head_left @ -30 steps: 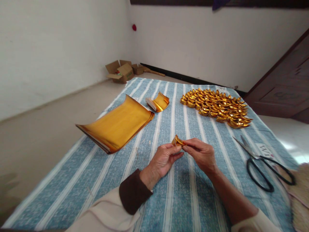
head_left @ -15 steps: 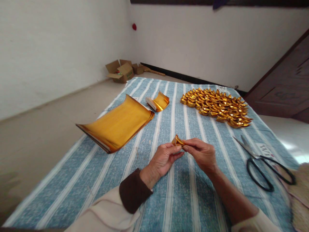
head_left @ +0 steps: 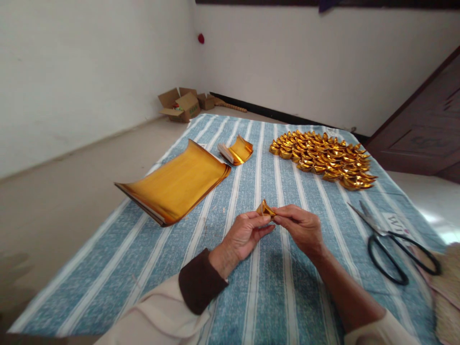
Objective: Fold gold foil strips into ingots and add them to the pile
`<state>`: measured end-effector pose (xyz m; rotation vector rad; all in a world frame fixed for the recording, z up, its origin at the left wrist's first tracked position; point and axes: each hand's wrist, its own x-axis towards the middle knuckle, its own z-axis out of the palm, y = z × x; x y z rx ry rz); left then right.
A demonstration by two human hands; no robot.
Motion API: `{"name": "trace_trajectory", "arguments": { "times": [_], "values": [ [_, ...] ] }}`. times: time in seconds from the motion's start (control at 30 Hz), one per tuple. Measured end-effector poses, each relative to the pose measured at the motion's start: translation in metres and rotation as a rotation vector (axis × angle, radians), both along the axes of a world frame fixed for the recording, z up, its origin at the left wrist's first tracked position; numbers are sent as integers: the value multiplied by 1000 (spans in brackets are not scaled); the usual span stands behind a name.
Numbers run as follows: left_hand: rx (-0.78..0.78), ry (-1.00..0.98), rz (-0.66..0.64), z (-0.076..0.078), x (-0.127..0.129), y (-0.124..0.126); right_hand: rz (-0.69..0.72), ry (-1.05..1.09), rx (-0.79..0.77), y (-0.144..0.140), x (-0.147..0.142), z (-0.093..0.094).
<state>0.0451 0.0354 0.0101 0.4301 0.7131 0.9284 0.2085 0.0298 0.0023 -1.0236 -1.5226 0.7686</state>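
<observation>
While the left hand [head_left: 244, 235] pinches a small folded gold piece [head_left: 265, 209] between thumb and fingers, the right hand [head_left: 302, 227] grips its other end, thumb and fingertips drawn together. Both hands are closed down to a narrow pinch (the left one's lower fingers curl loosely beneath), and the piece is held between them, one pointed tip sticking up, above the near middle of the surface [head_left: 165, 268], which is covered by a blue cloth [head_left: 230, 278] with white stripes. Ahead and to the left lies a stack of large gold sheets [head_left: 176, 182], its edges curling upward; just beyond its far right corner is a smaller stack of gold paper [head_left: 241, 150], also curled. Far to the right, a cluster of finished gold pieces [head_left: 323, 158] sits packed close together. Nearer, right of the right hand, black-handled scissors [head_left: 383, 234] lie with their blades slightly apart, pointing away from the person.
</observation>
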Motion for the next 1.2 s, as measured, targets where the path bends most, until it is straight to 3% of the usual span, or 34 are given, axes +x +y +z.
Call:
{"name": "trace_trajectory", "arguments": {
  "times": [0.37, 1.2],
  "values": [
    [-2, 18, -23, 0, -1, 1, 61, -149, 76, 0, 6, 3],
    [50, 24, -17, -4, 2, 0, 13, -103, 47, -3, -4, 7]
  ]
}}
